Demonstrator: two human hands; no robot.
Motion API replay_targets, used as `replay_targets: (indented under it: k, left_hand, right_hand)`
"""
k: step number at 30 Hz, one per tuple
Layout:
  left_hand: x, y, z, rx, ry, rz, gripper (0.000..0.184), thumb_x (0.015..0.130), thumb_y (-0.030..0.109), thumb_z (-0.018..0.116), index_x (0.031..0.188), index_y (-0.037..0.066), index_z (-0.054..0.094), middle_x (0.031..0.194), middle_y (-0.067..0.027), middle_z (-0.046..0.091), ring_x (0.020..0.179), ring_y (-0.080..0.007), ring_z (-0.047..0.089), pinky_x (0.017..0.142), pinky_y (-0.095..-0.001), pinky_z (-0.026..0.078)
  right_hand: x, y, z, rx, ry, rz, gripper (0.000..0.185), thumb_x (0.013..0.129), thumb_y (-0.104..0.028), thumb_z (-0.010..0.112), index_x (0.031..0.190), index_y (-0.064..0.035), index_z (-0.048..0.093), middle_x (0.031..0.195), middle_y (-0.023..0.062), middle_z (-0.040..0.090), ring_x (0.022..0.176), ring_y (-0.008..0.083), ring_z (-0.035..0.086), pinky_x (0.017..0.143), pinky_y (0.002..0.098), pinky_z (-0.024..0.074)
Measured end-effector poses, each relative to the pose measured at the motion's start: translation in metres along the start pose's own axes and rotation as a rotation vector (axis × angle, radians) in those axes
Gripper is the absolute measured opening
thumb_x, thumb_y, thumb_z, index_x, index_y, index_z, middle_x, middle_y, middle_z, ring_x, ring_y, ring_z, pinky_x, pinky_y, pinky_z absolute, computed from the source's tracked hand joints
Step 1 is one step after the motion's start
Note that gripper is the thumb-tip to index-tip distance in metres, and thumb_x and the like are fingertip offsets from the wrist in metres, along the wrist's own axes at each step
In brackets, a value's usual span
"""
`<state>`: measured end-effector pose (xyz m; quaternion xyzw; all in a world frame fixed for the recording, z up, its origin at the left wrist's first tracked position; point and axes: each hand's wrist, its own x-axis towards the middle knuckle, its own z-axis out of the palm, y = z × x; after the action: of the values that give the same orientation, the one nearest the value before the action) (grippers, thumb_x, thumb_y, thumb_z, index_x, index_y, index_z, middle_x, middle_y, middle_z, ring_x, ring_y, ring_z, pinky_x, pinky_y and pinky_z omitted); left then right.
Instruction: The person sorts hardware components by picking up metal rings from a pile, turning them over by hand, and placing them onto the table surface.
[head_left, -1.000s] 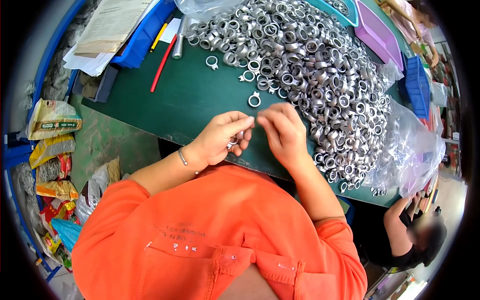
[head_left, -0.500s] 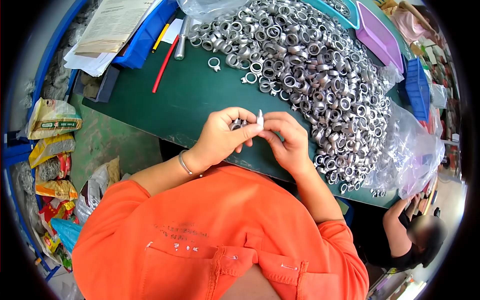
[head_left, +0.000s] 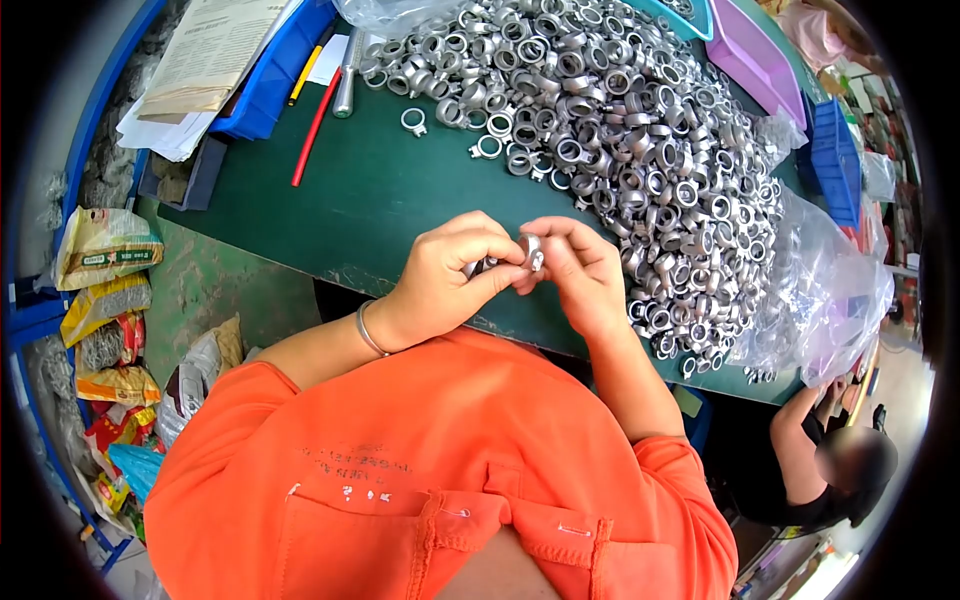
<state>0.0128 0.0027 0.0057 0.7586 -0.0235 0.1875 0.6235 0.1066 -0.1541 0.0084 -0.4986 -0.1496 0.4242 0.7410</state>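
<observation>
Just over the near table edge, my left hand (head_left: 448,268) and my right hand (head_left: 585,272) meet at a small grey metal ring (head_left: 533,254). It has a lug on one side, and the fingertips of both hands pinch it. More grey metal (head_left: 483,266) shows in the curled fingers of my left hand, mostly hidden by them. Beyond my hands, a large heap of similar metal rings (head_left: 640,150) spreads over the green table (head_left: 360,215). One ring (head_left: 413,122) lies apart from the heap on its left.
Left of the heap lie a red pencil (head_left: 316,130), a yellow pen (head_left: 306,75) and a metal rod (head_left: 346,85). A blue bin (head_left: 270,95) with papers stands at the far left. Clear plastic bags (head_left: 815,290) and a purple tray (head_left: 755,60) border the heap. Another person (head_left: 800,450) sits at right.
The ring between my fingertips has turned from narrow and upright to showing its rounded side and lug. My right fingers have shifted around it. The whole view has moved slightly.
</observation>
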Motion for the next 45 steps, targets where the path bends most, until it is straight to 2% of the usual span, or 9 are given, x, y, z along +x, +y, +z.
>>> replay_targets:
  k: [2,6,8,10,16,19,24,32,45]
  left_hand:
    - [-0.002,-0.002,0.001,0.041,-0.008,0.044,0.015,0.077,0.000,0.068,0.090,0.002,0.062,0.078,-0.0029,0.060,0.071,-0.0107,0.057,0.062,-0.0221,0.045]
    - [0.000,0.006,-0.002,-0.265,0.066,-0.436,0.021,0.084,0.011,0.063,0.102,0.001,0.057,0.080,-0.0029,0.062,0.063,-0.0141,0.061,0.054,-0.0223,0.049]
    - [0.008,0.005,-0.010,-0.992,-0.019,-0.917,0.023,0.091,0.023,0.053,0.100,0.003,0.058,0.083,-0.0035,0.064,0.066,-0.0160,0.064,0.050,-0.0230,0.052]
    - [-0.002,-0.013,-0.012,-1.156,-0.074,-0.955,0.026,0.093,0.028,0.049,0.103,0.006,0.058,0.087,-0.0053,0.064,0.071,-0.0176,0.065,0.046,-0.0230,0.052]
    - [-0.033,-0.010,-0.050,-0.957,-0.159,-0.777,0.025,0.090,0.028,0.054,0.085,0.003,0.054,0.072,-0.0160,0.058,0.039,-0.0125,0.044,0.035,-0.0222,0.035]
    - [-0.075,-0.027,-0.093,-0.932,-0.476,-0.689,0.019,0.085,0.021,0.060,0.081,0.002,0.061,0.074,-0.0179,0.061,0.048,-0.0169,0.059,0.035,-0.0205,0.040]
    - [-0.136,-0.096,-0.102,-0.748,-0.322,-1.267,0.027,0.084,0.025,0.063,0.103,0.006,0.059,0.096,-0.0084,0.064,0.077,-0.0155,0.063,0.052,-0.0231,0.044]
    - [-0.085,-0.195,0.033,-0.558,-0.171,-1.078,0.029,0.087,0.032,0.057,0.108,0.012,0.057,0.103,-0.0069,0.062,0.093,-0.0206,0.059,0.071,-0.0333,0.046]
    - [-0.066,-0.166,0.018,-0.046,-0.248,-0.778,0.028,0.087,0.027,0.055,0.106,0.007,0.058,0.108,-0.0115,0.061,0.097,-0.0244,0.057,0.081,-0.0367,0.045]
  right_hand:
    - [0.001,0.006,-0.002,-0.061,-0.052,-0.181,0.020,0.088,-0.003,0.056,0.106,0.0046,0.055,0.090,0.0097,0.061,0.078,0.0164,0.061,0.069,0.0270,0.0515]
    - [0.000,0.007,0.004,-0.334,0.047,-0.540,0.027,0.077,0.008,0.062,0.103,0.0003,0.058,0.100,0.0123,0.061,0.091,0.0204,0.060,0.077,0.0291,0.0507]
    - [-0.001,-0.009,0.007,-0.837,-0.101,-0.649,0.021,0.072,0.010,0.063,0.090,-0.0014,0.064,0.104,0.0143,0.061,0.094,0.0264,0.060,0.079,0.0322,0.0498]
    - [0.004,-0.010,0.015,-0.810,-0.292,-0.684,0.020,0.072,0.010,0.062,0.089,-0.0011,0.065,0.104,0.0139,0.061,0.095,0.0264,0.060,0.076,0.0322,0.0510]
    - [0.056,-0.002,0.007,-1.459,0.134,-0.807,0.025,0.076,-0.003,0.058,0.100,-0.0004,0.058,0.103,0.0155,0.056,0.088,0.0327,0.056,0.071,0.0384,0.0498]
    - [0.069,0.004,0.010,-1.745,0.147,-0.566,0.030,0.073,-0.009,0.065,0.100,-0.0018,0.056,0.102,0.0174,0.053,0.090,0.0339,0.054,0.074,0.0391,0.0488]
    - [0.053,0.000,0.004,-1.743,-0.024,-0.603,0.015,0.073,-0.006,0.063,0.086,-0.0029,0.059,0.096,0.0125,0.055,0.081,0.0312,0.054,0.069,0.0365,0.0484]
    - [0.039,0.003,0.003,-1.723,0.184,-0.579,0.017,0.071,-0.012,0.070,0.079,-0.0043,0.058,0.079,0.0122,0.056,0.072,0.0312,0.056,0.062,0.0391,0.0472]
    - [0.019,-0.001,-0.011,-1.383,0.182,-0.488,0.009,0.074,-0.001,0.065,0.083,-0.0008,0.062,0.076,0.0125,0.055,0.070,0.0290,0.055,0.062,0.0341,0.0460]
